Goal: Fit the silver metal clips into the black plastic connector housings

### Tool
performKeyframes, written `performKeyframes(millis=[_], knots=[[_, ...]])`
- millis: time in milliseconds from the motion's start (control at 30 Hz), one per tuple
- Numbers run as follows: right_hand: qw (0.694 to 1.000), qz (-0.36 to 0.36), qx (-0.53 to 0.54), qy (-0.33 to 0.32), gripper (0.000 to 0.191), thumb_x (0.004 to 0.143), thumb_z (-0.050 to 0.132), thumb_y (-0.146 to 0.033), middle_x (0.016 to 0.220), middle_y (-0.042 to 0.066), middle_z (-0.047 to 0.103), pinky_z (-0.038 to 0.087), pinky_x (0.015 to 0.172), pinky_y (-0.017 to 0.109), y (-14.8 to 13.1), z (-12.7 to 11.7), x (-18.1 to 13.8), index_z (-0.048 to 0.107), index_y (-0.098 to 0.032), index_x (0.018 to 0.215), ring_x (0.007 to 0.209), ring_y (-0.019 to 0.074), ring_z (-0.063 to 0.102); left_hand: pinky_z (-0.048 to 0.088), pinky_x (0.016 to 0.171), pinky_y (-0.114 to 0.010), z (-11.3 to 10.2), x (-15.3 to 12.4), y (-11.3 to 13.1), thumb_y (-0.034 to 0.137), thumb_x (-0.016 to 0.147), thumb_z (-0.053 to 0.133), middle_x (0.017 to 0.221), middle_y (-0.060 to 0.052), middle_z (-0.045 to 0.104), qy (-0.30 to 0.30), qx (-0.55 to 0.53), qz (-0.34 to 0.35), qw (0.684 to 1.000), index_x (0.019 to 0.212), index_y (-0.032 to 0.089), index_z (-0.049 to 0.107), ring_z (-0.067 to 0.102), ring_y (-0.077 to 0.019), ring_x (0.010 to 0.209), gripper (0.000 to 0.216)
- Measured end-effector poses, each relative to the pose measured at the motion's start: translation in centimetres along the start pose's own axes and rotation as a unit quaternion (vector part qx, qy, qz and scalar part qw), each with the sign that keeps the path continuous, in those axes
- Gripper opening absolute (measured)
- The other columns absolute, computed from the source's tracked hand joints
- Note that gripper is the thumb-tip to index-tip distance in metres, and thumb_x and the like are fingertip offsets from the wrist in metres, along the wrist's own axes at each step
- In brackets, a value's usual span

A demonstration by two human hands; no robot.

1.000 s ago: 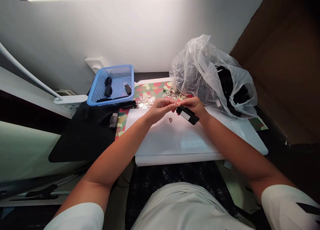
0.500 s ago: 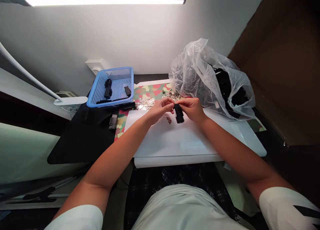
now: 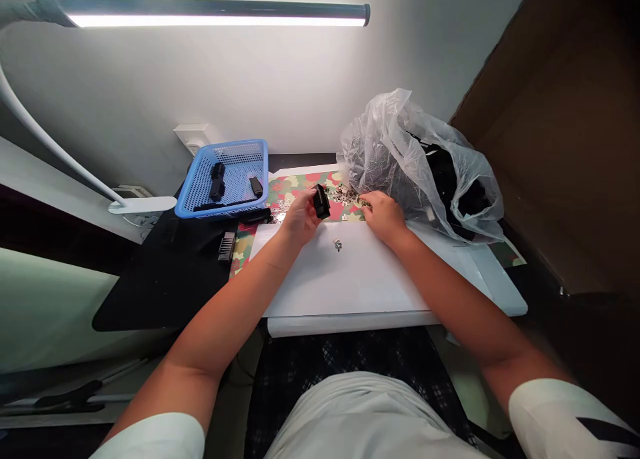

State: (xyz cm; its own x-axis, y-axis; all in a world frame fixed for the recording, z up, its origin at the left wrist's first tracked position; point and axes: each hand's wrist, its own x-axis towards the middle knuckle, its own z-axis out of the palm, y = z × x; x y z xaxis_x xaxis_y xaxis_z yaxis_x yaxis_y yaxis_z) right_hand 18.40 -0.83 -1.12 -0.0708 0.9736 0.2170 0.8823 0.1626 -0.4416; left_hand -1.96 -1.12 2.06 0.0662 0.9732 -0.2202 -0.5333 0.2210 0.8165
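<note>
My left hand (image 3: 301, 218) holds a small black plastic part (image 3: 321, 201) upright above the patterned mat (image 3: 295, 182). My right hand (image 3: 380, 216) rests with fingers curled at a heap of small shiny metal pieces (image 3: 347, 196) beside the plastic bag (image 3: 420, 162); what its fingertips pinch is too small to make out. A single small metal piece (image 3: 339, 245) lies on the white board (image 3: 370, 279) between the two hands.
A blue mesh basket (image 3: 197, 189) at the back left holds a few black parts. Another black part (image 3: 227, 246) lies on the black surface (image 3: 160, 279). A lamp arm (image 3: 50, 146) curves at the left, and a brown cardboard wall (image 3: 560, 126) stands at the right.
The black part passed from my right hand to my left hand, which lifted it toward the mat. My right hand moved back to the heap of metal pieces. The camera tilted slightly.
</note>
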Motion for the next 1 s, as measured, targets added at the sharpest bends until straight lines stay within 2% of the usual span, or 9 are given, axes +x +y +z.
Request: performKeyframes(millis=[133,467,567,667,733,833,900,1000], knots=[[0.998,0.027,-0.053,-0.019,0.036,0.09,0.056,-0.018,0.129,0.01,0.065,0.049,0.087,0.035,0.1,-0.1,0.0,0.067,-0.023,0.125,0.107,0.0265,0.065,0.048,0.056,-0.021,0.1,-0.1,-0.2,0.029,0.073,0.068,0.075,0.0,0.066,-0.025,0.006,-0.002,1.0,0.095,0.016,0.071,0.058,-0.0092,0.062,0.027],[0.998,0.024,-0.045,-0.032,0.023,0.09,0.054,-0.016,0.111,0.01,0.07,0.046,0.079,0.031,0.6,0.2,0.6,0.076,-0.018,0.098,0.093,0.022,0.065,0.048,0.058,-0.023,0.2,-0.2,-0.2,0.025,0.074,0.063,0.076,-0.001,0.067,-0.043,0.0,-0.023,0.999,0.095,0.015,0.071,0.059,-0.0108,0.063,0.024],[1.0,0.004,-0.009,-0.006,0.018,0.088,0.057,-0.016,0.104,0.01,0.071,0.046,0.079,0.032,0.6,0.1,0.5,0.074,-0.017,0.092,0.09,0.0219,0.065,0.048,0.058,-0.023,0.3,-0.4,-0.1,0.024,0.074,0.061,0.077,-0.001,0.067,-0.063,-0.005,-0.027,0.998,0.093,0.014,0.071,0.058,-0.0104,0.062,0.024],[0.992,-0.059,0.11,0.022,0.012,0.087,0.06,-0.019,0.09,0.007,0.072,0.047,0.077,0.032,0.2,-0.1,0.0,0.072,-0.017,0.088,0.079,0.0194,0.065,0.048,0.06,-0.024,0.3,-0.6,0.0,0.024,0.074,0.06,0.08,-0.002,0.068,-0.079,-0.007,-0.026,0.997,0.096,0.014,0.071,0.059,-0.0109,0.064,0.026],[0.963,-0.097,0.25,-0.002,0.011,0.086,0.063,-0.027,0.08,0.004,0.071,0.048,0.071,0.031,-0.4,-0.3,-0.5,0.07,-0.018,0.087,0.07,0.0166,0.064,0.049,0.062,-0.025,0.3,-0.6,-0.1,0.024,0.075,0.06,0.08,-0.002,0.067,-0.087,-0.001,-0.026,0.996,0.098,0.015,0.071,0.059,-0.0115,0.065,0.027],[0.886,-0.113,0.442,-0.078,0.024,0.084,0.067,-0.042,0.073,0.002,0.068,0.046,0.058,0.027,-1.5,-0.6,-1.4,0.068,-0.018,0.085,0.058,0.0126,0.058,0.047,0.06,-0.025,0.2,-0.5,-0.4,0.026,0.076,0.061,0.078,-0.001,0.065,-0.104,0.018,-0.018,0.994,0.1,0.015,0.071,0.058,-0.0117,0.064,0.029],[0.847,-0.123,0.503,-0.121,0.033,0.08,0.071,-0.051,0.069,0.001,0.065,0.041,0.052,0.026,-2.0,-0.8,-1.8,0.067,-0.018,0.083,0.053,0.0103,0.052,0.046,0.059,-0.025,0.1,-0.5,-0.6,0.028,0.077,0.061,0.076,0.0,0.064,-0.122,0.033,-0.01,0.992,0.101,0.016,0.071,0.057,-0.0119,0.063,0.029],[0.814,-0.14,0.54,-0.163,0.04,0.076,0.076,-0.056,0.061,-0.001,0.058,0.034,0.049,0.024,-2.4,-1.1,-2.2,0.068,-0.017,0.082,0.053,0.0087,0.045,0.046,0.059,-0.025,0.2,-0.5,-0.9,0.031,0.077,0.062,0.073,0.0,0.062,-0.143,0.056,-0.011,0.988,0.1,0.016,0.07,0.058,-0.0127,0.063,0.029]])
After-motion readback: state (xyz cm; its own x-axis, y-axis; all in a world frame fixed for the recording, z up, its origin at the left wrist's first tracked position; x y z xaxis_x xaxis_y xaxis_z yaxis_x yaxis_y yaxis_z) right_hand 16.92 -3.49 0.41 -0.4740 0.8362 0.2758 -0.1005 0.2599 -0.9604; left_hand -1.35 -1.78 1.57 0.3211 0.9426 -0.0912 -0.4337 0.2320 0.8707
